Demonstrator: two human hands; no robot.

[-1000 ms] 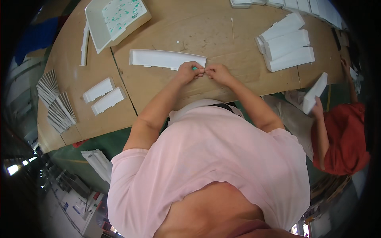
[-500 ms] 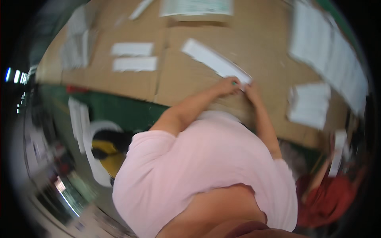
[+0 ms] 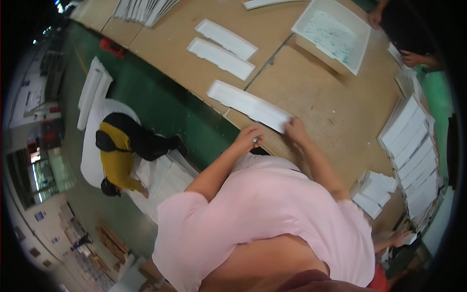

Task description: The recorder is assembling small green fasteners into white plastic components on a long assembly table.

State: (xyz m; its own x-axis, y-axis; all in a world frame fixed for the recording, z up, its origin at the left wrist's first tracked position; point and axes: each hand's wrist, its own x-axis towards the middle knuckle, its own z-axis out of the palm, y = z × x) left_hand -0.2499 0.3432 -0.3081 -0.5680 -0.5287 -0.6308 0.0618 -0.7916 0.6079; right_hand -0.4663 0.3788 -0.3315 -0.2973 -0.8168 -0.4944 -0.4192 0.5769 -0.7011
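A long white foam tray [image 3: 248,104] lies on the brown cardboard-topped table [image 3: 321,102], its near end at the table's front edge. My right hand [image 3: 296,131] rests on that near end, fingers touching it. My left hand [image 3: 249,138] is just left of it at the table edge, closed on a small grey object [image 3: 255,140] that I cannot identify. Both forearms come up from my pink shirt.
Two more white trays [image 3: 224,47] lie farther back, a white box with green-printed sheets [image 3: 332,35] beyond. Stacks of white trays [image 3: 413,146] line the right side. Another person's hands [image 3: 413,58] work at top right. A person in yellow [image 3: 121,151] crouches on the green floor at left.
The view has swung sharply, so the table now runs diagonally. My hands stay at the near end of the long tray, now slightly apart instead of meeting.
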